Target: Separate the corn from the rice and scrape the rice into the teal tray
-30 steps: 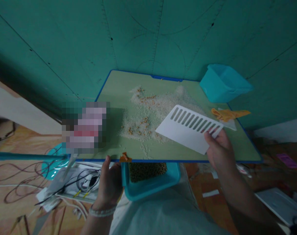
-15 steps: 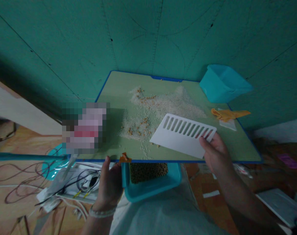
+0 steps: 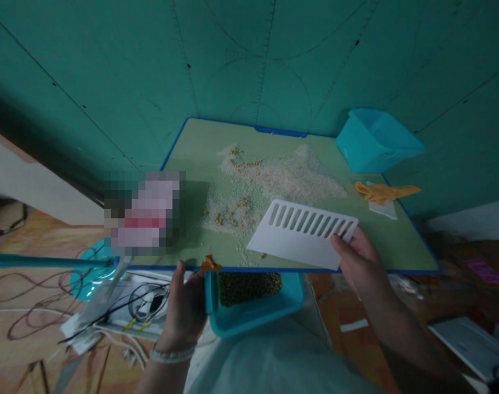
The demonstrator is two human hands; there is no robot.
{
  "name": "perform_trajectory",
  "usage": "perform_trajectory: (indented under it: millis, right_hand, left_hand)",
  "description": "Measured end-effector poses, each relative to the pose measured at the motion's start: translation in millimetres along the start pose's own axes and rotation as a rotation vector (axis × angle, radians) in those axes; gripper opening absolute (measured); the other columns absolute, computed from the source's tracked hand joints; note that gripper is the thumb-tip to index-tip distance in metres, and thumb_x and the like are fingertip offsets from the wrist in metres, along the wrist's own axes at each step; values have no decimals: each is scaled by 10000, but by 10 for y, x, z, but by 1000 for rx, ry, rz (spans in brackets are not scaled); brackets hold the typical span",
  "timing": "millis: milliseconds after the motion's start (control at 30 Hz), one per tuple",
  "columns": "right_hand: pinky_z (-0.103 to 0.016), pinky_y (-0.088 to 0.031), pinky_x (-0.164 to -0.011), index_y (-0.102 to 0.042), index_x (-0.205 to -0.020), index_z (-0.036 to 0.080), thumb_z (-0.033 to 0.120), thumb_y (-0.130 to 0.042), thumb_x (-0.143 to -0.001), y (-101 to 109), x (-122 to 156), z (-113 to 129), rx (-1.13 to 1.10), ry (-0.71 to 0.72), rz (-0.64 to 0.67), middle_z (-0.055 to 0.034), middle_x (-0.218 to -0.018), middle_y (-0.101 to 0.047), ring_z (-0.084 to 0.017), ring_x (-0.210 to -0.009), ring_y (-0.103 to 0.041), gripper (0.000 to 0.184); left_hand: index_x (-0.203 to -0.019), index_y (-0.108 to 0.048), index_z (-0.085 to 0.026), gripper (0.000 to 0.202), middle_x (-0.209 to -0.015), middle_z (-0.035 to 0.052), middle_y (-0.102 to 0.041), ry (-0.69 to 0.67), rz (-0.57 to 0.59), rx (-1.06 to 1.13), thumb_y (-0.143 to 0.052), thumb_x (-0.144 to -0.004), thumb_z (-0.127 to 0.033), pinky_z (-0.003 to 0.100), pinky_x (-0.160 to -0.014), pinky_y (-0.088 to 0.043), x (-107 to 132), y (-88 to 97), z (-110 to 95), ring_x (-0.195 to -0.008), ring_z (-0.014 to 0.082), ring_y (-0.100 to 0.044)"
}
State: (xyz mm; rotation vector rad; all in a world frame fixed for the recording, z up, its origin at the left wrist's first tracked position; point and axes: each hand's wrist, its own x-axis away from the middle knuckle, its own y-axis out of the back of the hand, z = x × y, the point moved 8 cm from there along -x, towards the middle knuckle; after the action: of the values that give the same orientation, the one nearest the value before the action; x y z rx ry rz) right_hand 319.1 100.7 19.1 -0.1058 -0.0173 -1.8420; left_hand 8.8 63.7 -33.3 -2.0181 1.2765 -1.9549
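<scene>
My right hand point(image 3: 362, 262) grips a white plastic scraper point(image 3: 294, 251) by its right end, thumb on top. A row of slots runs along the scraper's far side, and its near edge is close to the table's front edge. Pale grains like rice point(image 3: 286, 175) lie spread over the table, with round yellowish beans point(image 3: 243, 203) scattered among them. My left hand point(image 3: 185, 301) holds the left side of a turquoise bin point(image 3: 253, 324) below the front edge; its fingers are partly hidden. Many small brownish-green beans point(image 3: 249, 288) lie inside that bin.
A second turquoise bin point(image 3: 376, 142) stands at the table's back right. Near it are an orange cloth point(image 3: 384, 192) and a white card. A blurred pinkish item point(image 3: 146, 213) is at the left edge. Cables point(image 3: 39, 293) litter the floor at left. A green wall rises behind.
My right hand and the scraper have moved slightly left and nearer to the table's front edge. My left hand and the lower bin stay in place.
</scene>
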Motion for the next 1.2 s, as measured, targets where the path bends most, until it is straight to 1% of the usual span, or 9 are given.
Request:
perform_trajectory:
  millis: [133, 233, 533, 633, 733, 833, 967, 1100, 1200]
  right_hand:
    - [-483, -549, -919, -661, -969, 271, 458, -771, -790, -11, 32, -7, -14, -25, 23, -61, -1001, -779, -287, -990, -718, 281]
    - [-485, -539, -948, -676, -977, 265, 459, -775, -786, 12, 52, -12, -6, -32, 17, -63, -1007, -782, -277, -973, -721, 290]
    - [-477, -556, -897, -691, -979, 259, 455, -791, -770, 2, 166, -76, -31, -115, 49, -68, -997, -785, -276, -922, -729, 304]
    - [-496, -547, -915, -683, -971, 265, 443, -788, -770, -16, 178, 7, -60, -87, -10, -69, -1014, -782, -290, -950, -726, 288]
    - [-522, -545, -923, -659, -1036, 292, 409, -778, -779, 44, 166, 124, -110, -6, -116, -65, -1065, -773, -306, -998, -722, 306]
    - [-527, -547, -936, -645, -1101, 312, 374, -763, -807, 55, 185, 171, -105, 45, -95, -67, -1131, -759, -308, -1038, -719, 323]
    - [-445, -570, -902, -678, -1069, 289, 387, -731, -853, -53, 303, 114, -10, 29, 13, -64, -1077, -772, -262, -988, -729, 243]
    - [-342, -588, -813, -698, -966, 272, 410, -723, -866, -195, 374, 147, 79, 71, 40, -39, -953, -780, -215, -907, -730, 172]
    - [-328, -587, -809, -697, -944, 272, 428, -718, -869, -274, 351, 185, 111, 102, 50, -35, -931, -779, -212, -908, -730, 175]
  left_hand:
    - [-1153, -704, -110, 561, -807, 160, -811, -12, 26, -51, -343, -939, -482, 507, -904, -567, -14, 19, -8, -942, 391, -766]
    - [-1116, -720, -122, 538, -804, 158, -811, -11, 39, -74, -384, -914, -490, 512, -897, -570, -23, 11, -9, -940, 398, -763]
    - [-1071, -724, -90, 583, -767, 174, -797, -7, -40, -88, -291, -966, -465, 514, -850, -586, 21, 7, -5, -869, 382, -771]
    - [-1044, -732, -109, 596, -730, 159, -792, -7, -62, -74, -271, -969, -480, 501, -845, -589, 9, 30, -7, -876, 374, -772]
    - [-1027, -738, -122, 607, -715, 148, -791, 4, -38, -49, -282, -959, -516, 500, -850, -587, -19, 26, 2, -895, 377, -770]
    - [-1021, -741, -114, 607, -738, 158, -794, 7, -39, -42, -285, -959, -510, 515, -862, -581, -26, 33, 6, -914, 388, -765]
    - [-987, -747, -113, 612, -788, 174, -798, 5, -20, -52, -287, -956, -515, 532, -873, -576, -11, 28, 8, -934, 402, -758]
    - [-887, -753, -118, 588, -777, 183, -792, -11, -39, -50, -302, -963, -489, 530, -879, -574, -21, 69, -11, -924, 404, -759]
    - [-867, -753, -121, 578, -761, 178, -791, -9, -50, -26, -320, -966, -491, 518, -891, -570, -37, 87, -13, -924, 399, -761]
